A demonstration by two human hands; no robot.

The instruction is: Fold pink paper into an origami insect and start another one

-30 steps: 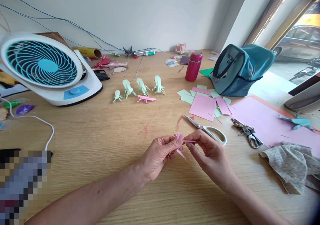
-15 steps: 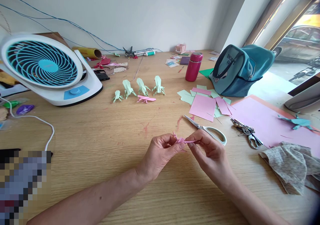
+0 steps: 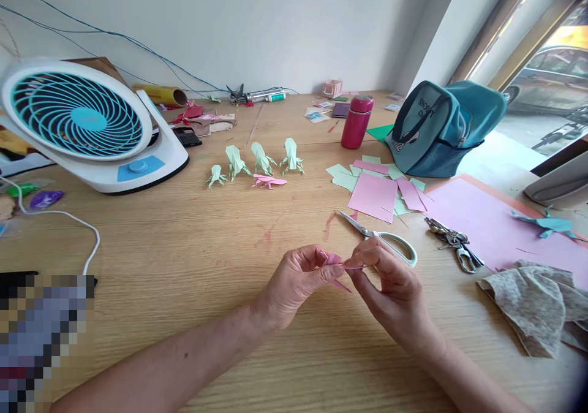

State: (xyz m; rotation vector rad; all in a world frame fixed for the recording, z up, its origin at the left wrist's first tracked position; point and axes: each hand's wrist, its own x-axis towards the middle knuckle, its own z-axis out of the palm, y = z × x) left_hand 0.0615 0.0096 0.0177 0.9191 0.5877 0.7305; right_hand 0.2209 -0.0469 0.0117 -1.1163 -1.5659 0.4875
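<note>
Between both hands, above the front of the table, is a small pink folded-paper figure (image 3: 334,258) with thin pointed strips. My left hand (image 3: 301,281) pinches its body between thumb and fingers, which hide part of it. My right hand (image 3: 388,281) is closed on one narrow strip at the figure's right side. Just behind the right hand lie scissors (image 3: 397,247) with pale handles, their blades pointing to the back left. Farther back stand several light green paper insects (image 3: 237,163), with a pink paper insect (image 3: 269,181) in front of them.
Pink and green paper sheets (image 3: 373,197) lie near a red flask (image 3: 357,122) and a blue backpack (image 3: 441,131). To the right are keys (image 3: 454,241), a cloth (image 3: 523,306) and a teal paper insect (image 3: 546,223) on a large pink sheet. A fan (image 3: 87,119) stands left.
The pink figure has turned slightly in my fingers, and a pointed strip now shows below it. My right hand has shifted a little, its fingers still pinching the narrow strip.
</note>
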